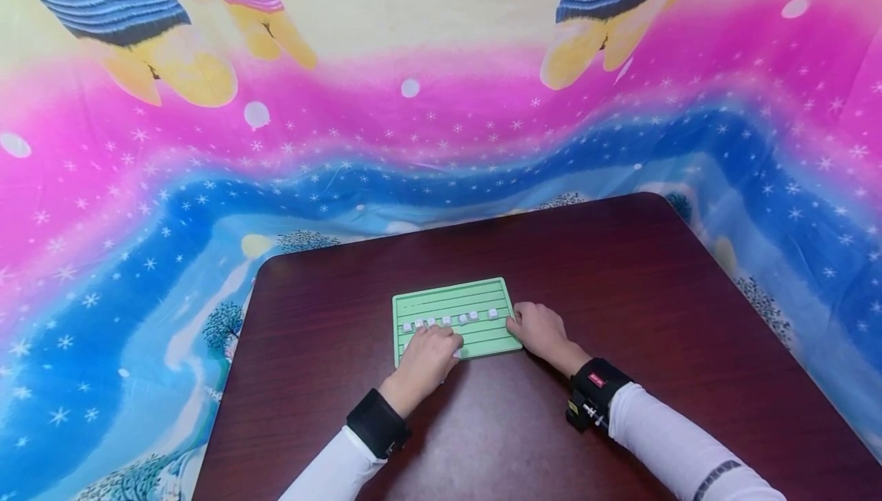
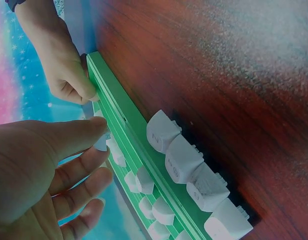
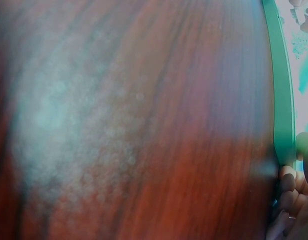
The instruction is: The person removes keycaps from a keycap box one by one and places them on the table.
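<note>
A pale green tray (image 1: 485,337) with raised ridges lies on the table, holding a row of white keycaps (image 1: 446,320). My left hand (image 1: 429,355) is over its near left part, and in the left wrist view its thumb and index finger pinch a small white keycap (image 2: 101,143). Several other printed keycaps (image 2: 184,159) stand in a line along the tray's near side, mostly hidden by the left hand in the head view. At the tray's right edge, my right hand (image 1: 540,329) grips the rim near the corner, thumb (image 3: 305,146) against it and fingers curled beneath.
The dark reddish-brown table (image 1: 586,256) has rounded far corners. Behind it and along its sides hangs a printed cloth (image 1: 413,133) with snowflakes and bears. Black straps (image 1: 377,423) with cameras circle both wrists over white sleeves.
</note>
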Demonstrator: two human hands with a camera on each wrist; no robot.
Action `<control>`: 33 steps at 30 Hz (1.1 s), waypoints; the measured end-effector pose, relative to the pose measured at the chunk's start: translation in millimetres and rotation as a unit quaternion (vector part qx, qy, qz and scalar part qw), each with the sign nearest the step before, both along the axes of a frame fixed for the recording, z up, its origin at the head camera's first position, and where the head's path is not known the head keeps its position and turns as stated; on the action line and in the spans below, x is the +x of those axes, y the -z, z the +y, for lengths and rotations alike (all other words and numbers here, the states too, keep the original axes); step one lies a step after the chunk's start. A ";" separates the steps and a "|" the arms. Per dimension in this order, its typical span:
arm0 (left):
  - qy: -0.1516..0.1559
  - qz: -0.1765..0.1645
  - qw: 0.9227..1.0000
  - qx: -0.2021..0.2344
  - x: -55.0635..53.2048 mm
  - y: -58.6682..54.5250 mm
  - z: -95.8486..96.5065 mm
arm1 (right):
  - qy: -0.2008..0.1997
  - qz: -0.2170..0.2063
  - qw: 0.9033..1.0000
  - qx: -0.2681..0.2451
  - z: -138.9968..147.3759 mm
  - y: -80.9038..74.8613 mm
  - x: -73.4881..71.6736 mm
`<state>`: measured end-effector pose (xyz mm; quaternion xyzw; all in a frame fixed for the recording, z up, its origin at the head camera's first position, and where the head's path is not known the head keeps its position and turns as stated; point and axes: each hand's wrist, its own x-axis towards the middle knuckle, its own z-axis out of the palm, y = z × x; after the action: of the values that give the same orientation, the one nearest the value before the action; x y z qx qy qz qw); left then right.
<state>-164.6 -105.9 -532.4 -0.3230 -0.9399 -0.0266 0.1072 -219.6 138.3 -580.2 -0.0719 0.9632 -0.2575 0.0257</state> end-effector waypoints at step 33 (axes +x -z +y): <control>0.001 -0.009 1.000 -0.020 17.0 9.1 1.7 | 0.002 0.003 1.000 0.009 0.2 1.8 -1.8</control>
<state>-147.6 -104.2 -541.5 -0.3258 -0.9408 -0.0111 0.0926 -221.4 138.5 -582.0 -0.0703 0.9659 -0.2483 0.0231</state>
